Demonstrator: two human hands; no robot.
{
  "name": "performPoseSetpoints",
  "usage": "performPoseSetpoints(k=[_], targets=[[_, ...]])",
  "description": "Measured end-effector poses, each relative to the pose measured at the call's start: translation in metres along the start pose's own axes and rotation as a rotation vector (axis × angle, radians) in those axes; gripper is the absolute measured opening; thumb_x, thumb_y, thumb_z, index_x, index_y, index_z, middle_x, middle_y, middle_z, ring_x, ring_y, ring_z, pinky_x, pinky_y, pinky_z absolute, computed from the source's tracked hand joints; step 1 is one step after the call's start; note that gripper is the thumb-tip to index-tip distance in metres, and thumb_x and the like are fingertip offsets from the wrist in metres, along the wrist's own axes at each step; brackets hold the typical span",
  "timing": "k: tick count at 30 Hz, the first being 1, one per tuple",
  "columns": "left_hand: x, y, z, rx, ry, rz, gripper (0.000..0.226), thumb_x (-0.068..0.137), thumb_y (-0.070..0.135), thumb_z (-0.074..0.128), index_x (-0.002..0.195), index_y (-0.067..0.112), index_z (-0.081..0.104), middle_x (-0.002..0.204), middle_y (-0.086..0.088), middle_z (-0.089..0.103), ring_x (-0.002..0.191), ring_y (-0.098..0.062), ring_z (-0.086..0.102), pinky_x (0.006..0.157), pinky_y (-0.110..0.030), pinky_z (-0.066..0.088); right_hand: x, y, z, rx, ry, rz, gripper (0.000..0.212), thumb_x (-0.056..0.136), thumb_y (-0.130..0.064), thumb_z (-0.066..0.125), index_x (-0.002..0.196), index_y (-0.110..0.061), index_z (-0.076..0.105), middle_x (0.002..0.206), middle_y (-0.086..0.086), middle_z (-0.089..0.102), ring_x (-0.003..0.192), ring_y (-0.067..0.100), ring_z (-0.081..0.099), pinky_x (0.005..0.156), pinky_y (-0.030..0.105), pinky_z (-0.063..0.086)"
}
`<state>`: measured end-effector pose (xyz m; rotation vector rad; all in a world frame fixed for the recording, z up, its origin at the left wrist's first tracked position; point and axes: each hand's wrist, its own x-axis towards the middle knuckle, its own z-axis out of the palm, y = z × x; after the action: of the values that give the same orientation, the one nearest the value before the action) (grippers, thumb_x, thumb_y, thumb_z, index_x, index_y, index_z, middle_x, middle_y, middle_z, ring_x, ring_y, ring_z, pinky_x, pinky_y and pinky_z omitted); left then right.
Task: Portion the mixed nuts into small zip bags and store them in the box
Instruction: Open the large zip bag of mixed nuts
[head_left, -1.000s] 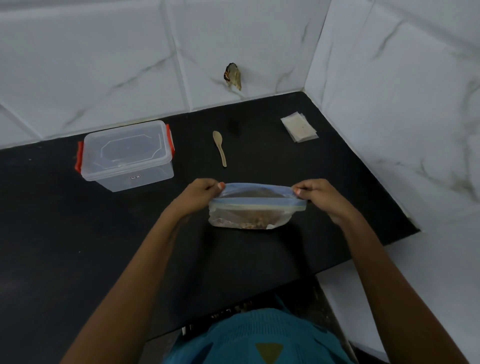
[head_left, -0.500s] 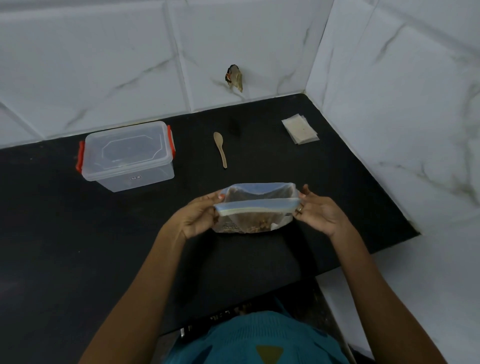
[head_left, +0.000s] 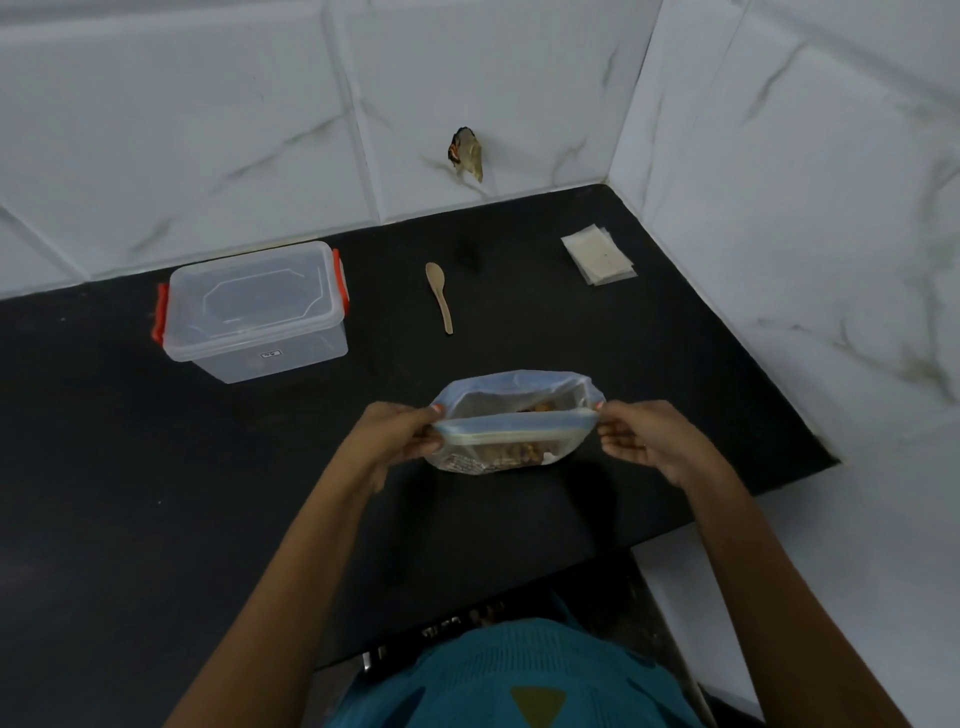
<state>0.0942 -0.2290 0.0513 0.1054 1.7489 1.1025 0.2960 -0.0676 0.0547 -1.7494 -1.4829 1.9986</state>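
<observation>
Head view: far left on black counter (head_left: 104, 467), clear lidded box (head_left: 254, 312), orange clasps at both ends, lid on. Near centre, left hand (head_left: 400, 436) pinching left end of large zip bag (head_left: 514, 421), mouth open, mixed nuts (head_left: 517, 451) inside. Beyond, wooden spoon (head_left: 439, 296) lying flat. Right hand (head_left: 639, 441) pinching bag's right end. Far right, stack of small zip bags (head_left: 597, 254) near right wall (head_left: 779, 208).

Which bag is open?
The large nut bag, mouth spread, pinched by left hand and right hand; the small zip bags lie flat, stacked.
</observation>
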Motion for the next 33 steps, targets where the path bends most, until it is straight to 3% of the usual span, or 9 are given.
performPoseSetpoints(k=[8,12,14,17,20,22,25,28,33], targets=[[-0.006,-0.005,0.002,-0.629,-0.121,-0.117,0.008,0.090,0.008,0.052,0.092,0.005,0.060,0.092,-0.014,0.063,0.083,-0.019,0.062,0.056,-0.023,0.057,0.002,0.006,-0.001,0.530,-0.173,0.115,0.009,0.090,-0.003,0.049,0.087,0.000,0.058,0.090,0.015,0.061,0.083,0.021,0.062,0.064,0.029,0.057],[-0.005,-0.005,0.004,-0.898,-0.171,-0.100,0.012,0.091,0.004,0.049,0.086,0.003,0.060,0.078,-0.013,0.068,0.066,-0.018,0.069,0.060,-0.025,0.058,0.005,0.012,0.004,0.800,-0.228,0.146,0.010,0.088,-0.001,0.048,0.090,0.001,0.058,0.092,0.015,0.061,0.083,0.023,0.063,0.077,0.036,0.054],[-0.006,-0.006,0.007,-0.930,-0.163,-0.105,0.014,0.091,0.005,0.048,0.083,0.003,0.060,0.072,-0.011,0.067,0.070,-0.018,0.067,0.062,-0.027,0.057,0.004,0.012,0.009,0.872,-0.260,0.150,0.019,0.071,0.004,0.063,0.089,0.000,0.058,0.093,0.014,0.063,0.089,0.022,0.059,0.088,0.043,0.046],[-0.009,-0.005,0.011,-0.963,-0.166,-0.131,0.011,0.090,0.005,0.046,0.087,0.003,0.056,0.086,-0.012,0.062,0.088,-0.022,0.060,0.082,-0.036,0.052,0.006,0.013,0.014,0.956,-0.285,0.140,0.049,0.042,0.011,0.079,0.086,0.002,0.060,0.087,0.013,0.067,0.088,0.021,0.059,0.086,0.042,0.043],[-0.011,-0.001,0.012,-0.979,-0.150,-0.158,0.012,0.090,0.002,0.043,0.090,0.002,0.055,0.093,-0.014,0.058,0.091,-0.024,0.057,0.092,-0.039,0.043,0.005,0.011,0.020,0.966,-0.258,0.161,0.018,0.076,0.005,0.050,0.091,-0.001,0.055,0.095,0.010,0.060,0.088,0.019,0.057,0.091,0.039,0.038],[-0.009,-0.001,0.014,-1.006,-0.140,-0.163,0.016,0.090,0.000,0.037,0.090,0.001,0.053,0.093,-0.016,0.056,0.092,-0.025,0.056,0.092,-0.038,0.042,0.007,0.011,0.024,0.994,-0.244,0.164,0.015,0.090,0.003,0.038,0.091,0.001,0.053,0.095,0.014,0.058,0.088,0.023,0.056,0.091,0.039,0.038],[-0.002,-0.004,0.016,-1.066,-0.113,-0.158,0.022,0.090,-0.003,0.031,0.096,-0.002,0.052,0.095,-0.021,0.053,0.108,-0.028,0.052,0.092,-0.040,0.040,0.004,0.010,0.032,0.997,-0.205,0.166,0.023,0.094,0.002,0.030,0.091,0.006,0.053,0.093,0.020,0.056,0.086,0.029,0.054,0.089,0.040,0.038],[0.000,-0.007,0.016,-1.154,-0.139,-0.136,0.027,0.090,0.006,0.035,0.111,-0.003,0.050,0.102,-0.023,0.054,0.104,-0.032,0.054,0.088,-0.044,0.043,0.002,0.009,0.035,1.017,-0.180,0.160,0.026,0.092,-0.003,0.029,0.089,0.006,0.054,0.092,0.022,0.057,0.086,0.031,0.055,0.084,0.041,0.042],[-0.001,-0.018,0.009,-0.997,-0.194,-0.133,0.034,0.094,0.035,0.045,0.099,0.004,0.059,0.100,-0.014,0.061,0.100,-0.024,0.057,0.098,-0.036,0.042,0.005,0.009,0.028,0.905,-0.168,0.135,0.019,0.090,-0.017,0.044,0.091,-0.002,0.057,0.091,0.014,0.060,0.087,0.024,0.058,0.074,0.035,0.047]])
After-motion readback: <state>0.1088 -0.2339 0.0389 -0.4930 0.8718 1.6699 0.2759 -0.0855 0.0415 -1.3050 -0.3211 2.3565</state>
